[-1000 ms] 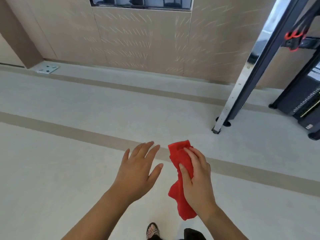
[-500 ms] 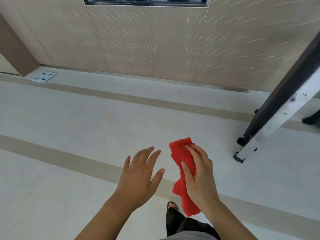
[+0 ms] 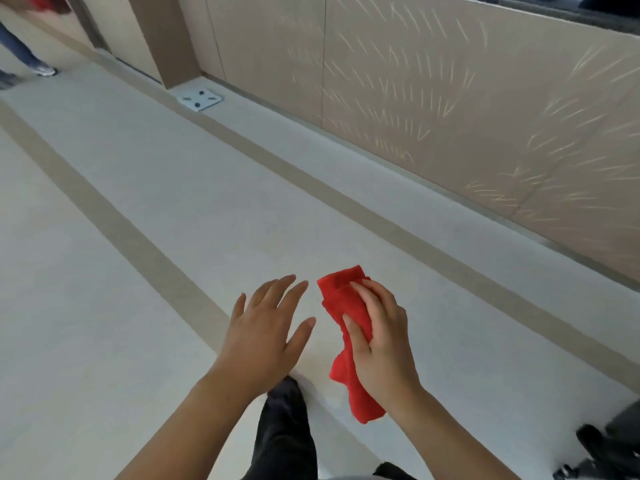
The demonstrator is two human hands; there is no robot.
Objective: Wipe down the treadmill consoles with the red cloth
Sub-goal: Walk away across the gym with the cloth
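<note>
Right hand [image 3: 382, 344] grips the crumpled, soft red cloth [image 3: 341, 299]; left hand [image 3: 265, 327] flat.

Prob. a gym hall. Weighing scale [image 3: 200, 99] on pale striped floor [image 3: 138, 188] by panelled wall [image 3: 450, 98]. Dark equip. base [image 3: 604, 445] lower right.

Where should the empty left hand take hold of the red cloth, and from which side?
Probably the folded upper end of the red cloth, which sticks out bare above the right hand; that hand's fingers wrap its middle. Come from the left, where the open left hand hovers beside that end, for a pinching grip.
</note>
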